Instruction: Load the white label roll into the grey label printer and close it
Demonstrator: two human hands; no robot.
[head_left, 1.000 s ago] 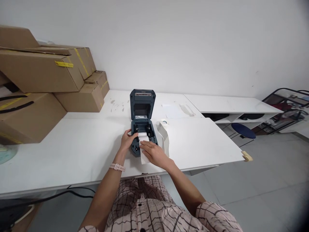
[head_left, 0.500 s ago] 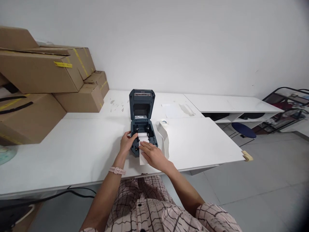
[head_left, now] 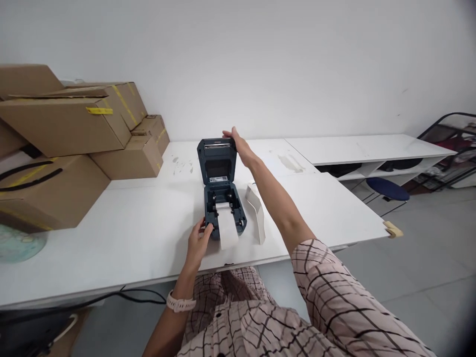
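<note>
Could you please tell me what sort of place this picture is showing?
Probably a packing or labelling workspace. Cardboard boxes with yellow tape are stacked on a long white table, and nearby an open dark machine, likely a label printer, has a white paper strip laid over its front.

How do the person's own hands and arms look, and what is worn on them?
The left hand and the right hand wear no gloves. A pale pink wristband with small holes is worn on the left side. The short right sleeve is pale pink with dark crossing lines.
</note>
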